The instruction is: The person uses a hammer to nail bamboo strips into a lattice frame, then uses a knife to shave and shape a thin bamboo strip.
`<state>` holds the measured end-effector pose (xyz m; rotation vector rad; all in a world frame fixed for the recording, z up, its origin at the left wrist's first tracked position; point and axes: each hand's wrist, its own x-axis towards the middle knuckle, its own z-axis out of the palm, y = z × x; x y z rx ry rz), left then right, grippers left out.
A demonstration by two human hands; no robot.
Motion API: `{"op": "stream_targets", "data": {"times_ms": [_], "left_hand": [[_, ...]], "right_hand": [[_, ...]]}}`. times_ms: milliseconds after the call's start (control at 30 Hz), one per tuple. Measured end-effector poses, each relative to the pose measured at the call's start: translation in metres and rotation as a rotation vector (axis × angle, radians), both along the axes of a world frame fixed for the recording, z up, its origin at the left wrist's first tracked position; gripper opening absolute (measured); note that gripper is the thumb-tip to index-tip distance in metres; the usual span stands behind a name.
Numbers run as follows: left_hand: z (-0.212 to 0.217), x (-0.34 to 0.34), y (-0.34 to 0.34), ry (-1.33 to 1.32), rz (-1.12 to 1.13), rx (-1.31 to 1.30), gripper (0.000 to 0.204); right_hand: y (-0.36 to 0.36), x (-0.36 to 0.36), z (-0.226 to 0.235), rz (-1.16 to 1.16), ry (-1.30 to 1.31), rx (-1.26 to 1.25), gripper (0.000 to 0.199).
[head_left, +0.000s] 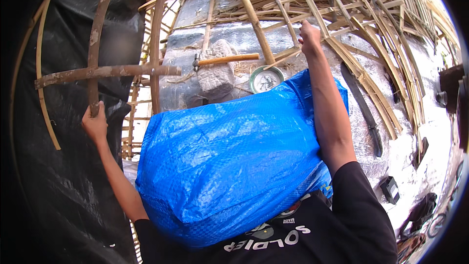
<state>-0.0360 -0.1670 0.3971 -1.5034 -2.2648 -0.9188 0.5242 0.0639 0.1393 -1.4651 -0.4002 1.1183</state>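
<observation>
My left hand (95, 123) is closed round the lower end of an upright brown bamboo slat (94, 34). Another bamboo slat (112, 71) crosses it, and both stand out against a black plastic sheet. My right hand (309, 37) reaches out at the far side among pale bamboo strips (316, 0), fingers bent together; what they grip is not plain. A blue woven plastic sheet (229, 161) covers my lap between my arms. Beyond it a hammer (229, 60) lies across a rough grey stone block (216, 79), beside a round dish (266, 79) with small bits in it.
Black plastic sheeting (58, 181) hangs at the left, with a thin curved strip (41, 68) before it. Many split bamboo lengths (381, 14) pile up at the far right on a silvery ground sheet (188, 44). A dark-bladed machete (361, 105) and a small black box (390, 189) lie to the right.
</observation>
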Motion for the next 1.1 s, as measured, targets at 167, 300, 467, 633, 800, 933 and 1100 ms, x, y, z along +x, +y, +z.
{"op": "stream_targets", "data": {"times_ms": [167, 300, 467, 633, 800, 933, 1100], "left_hand": [[-0.057, -0.022, -0.005, -0.033, 0.222, 0.135, 0.046], [-0.124, 0.01, -0.052, -0.155, 0.287, 0.266, 0.06], [-0.176, 0.066, -0.069, -0.4, 0.186, 0.152, 0.062], [-0.216, 0.088, -0.066, -0.62, 0.105, -0.034, 0.064], [-0.244, 0.102, -0.05, -0.746, 0.041, -0.149, 0.067], [-0.246, 0.107, -0.042, -0.746, 0.01, -0.203, 0.069], [-0.25, 0.117, -0.032, -0.766, -0.028, -0.256, 0.072]], "right_hand": [[-0.011, -0.012, -0.001, 0.246, -0.478, 0.199, 0.038], [0.01, -0.024, 0.008, 0.359, -0.52, 0.468, 0.037], [0.001, 0.123, 0.095, -0.09, -0.436, 0.508, 0.041], [-0.082, 0.296, 0.026, 0.059, -1.422, -0.637, 0.077], [-0.169, 0.396, -0.024, 0.198, -1.433, -0.55, 0.046], [-0.18, 0.421, -0.017, 0.272, -1.185, -0.256, 0.03], [-0.199, 0.455, 0.019, 0.288, -1.202, -0.219, 0.035]]}}
